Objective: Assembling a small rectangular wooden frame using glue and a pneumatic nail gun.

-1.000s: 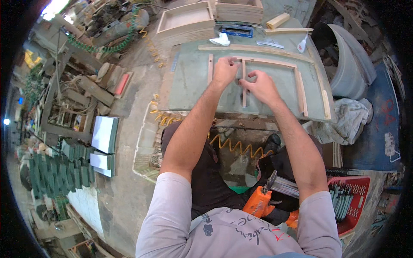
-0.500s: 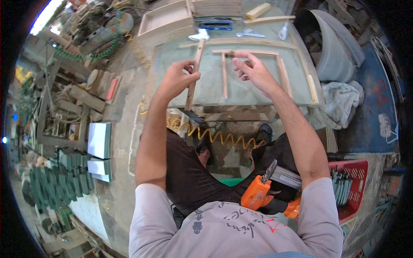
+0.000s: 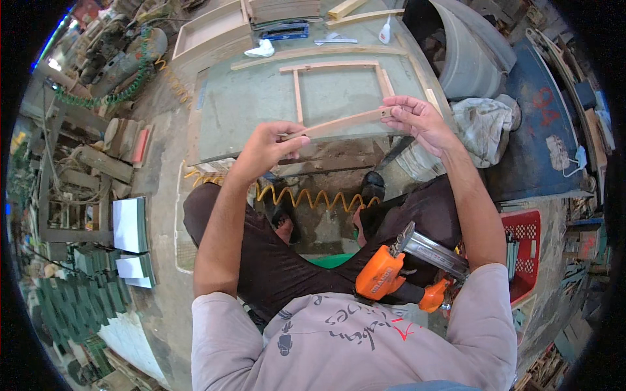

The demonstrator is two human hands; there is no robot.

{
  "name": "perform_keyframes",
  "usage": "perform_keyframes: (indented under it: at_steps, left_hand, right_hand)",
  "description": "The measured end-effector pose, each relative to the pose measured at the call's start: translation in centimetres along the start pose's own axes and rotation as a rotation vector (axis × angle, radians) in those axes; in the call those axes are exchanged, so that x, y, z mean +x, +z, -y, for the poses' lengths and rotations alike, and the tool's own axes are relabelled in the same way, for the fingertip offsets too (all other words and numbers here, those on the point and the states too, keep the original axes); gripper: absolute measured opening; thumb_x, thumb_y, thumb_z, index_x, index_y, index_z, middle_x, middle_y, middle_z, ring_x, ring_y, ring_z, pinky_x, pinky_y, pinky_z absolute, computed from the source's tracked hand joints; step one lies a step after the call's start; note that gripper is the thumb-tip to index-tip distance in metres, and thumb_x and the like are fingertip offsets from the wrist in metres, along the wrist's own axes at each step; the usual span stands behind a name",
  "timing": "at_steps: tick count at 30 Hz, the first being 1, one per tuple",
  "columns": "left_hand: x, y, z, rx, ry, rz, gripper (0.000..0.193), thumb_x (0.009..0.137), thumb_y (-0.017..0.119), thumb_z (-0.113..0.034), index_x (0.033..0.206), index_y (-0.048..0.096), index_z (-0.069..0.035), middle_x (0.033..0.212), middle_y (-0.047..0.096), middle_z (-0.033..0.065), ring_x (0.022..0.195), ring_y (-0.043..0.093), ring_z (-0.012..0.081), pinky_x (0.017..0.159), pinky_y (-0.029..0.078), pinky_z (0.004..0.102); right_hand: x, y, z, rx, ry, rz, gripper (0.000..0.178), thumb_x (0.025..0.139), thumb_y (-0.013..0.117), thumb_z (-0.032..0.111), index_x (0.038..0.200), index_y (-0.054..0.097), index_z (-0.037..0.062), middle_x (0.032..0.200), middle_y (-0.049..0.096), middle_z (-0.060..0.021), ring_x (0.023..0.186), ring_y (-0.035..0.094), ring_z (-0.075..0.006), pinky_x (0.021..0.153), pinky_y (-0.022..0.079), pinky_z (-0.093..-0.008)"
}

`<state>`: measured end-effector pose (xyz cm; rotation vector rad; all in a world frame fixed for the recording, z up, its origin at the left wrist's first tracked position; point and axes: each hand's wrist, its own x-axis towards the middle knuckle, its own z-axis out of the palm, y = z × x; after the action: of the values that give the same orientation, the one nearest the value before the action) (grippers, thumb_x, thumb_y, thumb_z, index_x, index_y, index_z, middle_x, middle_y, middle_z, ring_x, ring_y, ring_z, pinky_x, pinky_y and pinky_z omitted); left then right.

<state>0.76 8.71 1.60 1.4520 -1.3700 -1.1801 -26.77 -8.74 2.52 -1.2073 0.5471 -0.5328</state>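
A slim wooden strip (image 3: 345, 122) with a hole near its right end is held level above the table's near edge. My left hand (image 3: 274, 148) pinches its left end, and my right hand (image 3: 420, 124) grips the right end between thumb and fingers. Just beyond it, on the greenish tabletop (image 3: 244, 104), lie three more strips set as a three-sided frame: a far bar (image 3: 336, 66), a left side (image 3: 298, 94) and a right side (image 3: 384, 81). The right side's near end is partly hidden by my right hand. An orange nail gun (image 3: 381, 274) rests on my lap.
Along the table's far side are a shallow wooden box (image 3: 212, 29), a crumpled white piece (image 3: 261, 49), a blue box (image 3: 285, 31) and a white squeeze bottle (image 3: 385, 32). A barrel (image 3: 466, 55) stands right. A yellow coiled hose (image 3: 313, 197) crosses below; a red crate (image 3: 527, 260) sits at right.
The strip, upright in my left hand before, is now turned nearly level and drawn nearer. My right hand, empty before, has come down and taken its right end. The view has shifted right.
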Motion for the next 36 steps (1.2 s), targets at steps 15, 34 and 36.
perform_keyframes:
  at_steps: [15,34,36]
  left_hand:
    - [-0.9,5.2,5.3,-0.176,0.124,-0.669,0.022,0.086,0.066,-0.004,0.105,0.061,0.006,0.093,0.064,0.0052,0.083,0.06,0.0102,0.076,0.05,0.0232]
    - [0.8,5.8,6.8,-0.063,0.084,-0.778,0.018,0.088,0.066,-0.008,0.101,0.065,0.005,0.087,0.069,0.0074,0.07,0.062,0.0093,0.061,0.051,0.0232]
    - [0.9,5.7,6.9,-0.055,0.074,-0.778,0.018,0.088,0.066,-0.009,0.099,0.065,0.004,0.084,0.068,0.0059,0.067,0.06,0.0081,0.059,0.05,0.0228]
  right_hand:
    - [-2.2,-3.7,-4.4,-0.597,-0.15,-0.096,0.014,0.085,0.067,0.008,0.095,0.066,-0.0011,0.086,0.065,-0.001,0.079,0.061,-0.0098,0.073,0.049,-0.0247]
    - [-2.1,-1.9,-4.6,-1.014,-0.32,-0.359,0.018,0.08,0.069,0.011,0.092,0.066,-0.0011,0.082,0.068,-0.0112,0.077,0.066,-0.0202,0.072,0.051,-0.0326]
    - [-2.1,-1.8,-4.6,-1.04,-0.306,-0.368,0.018,0.079,0.069,0.011,0.092,0.067,-0.0011,0.082,0.068,-0.0117,0.078,0.066,-0.021,0.073,0.051,-0.0332]
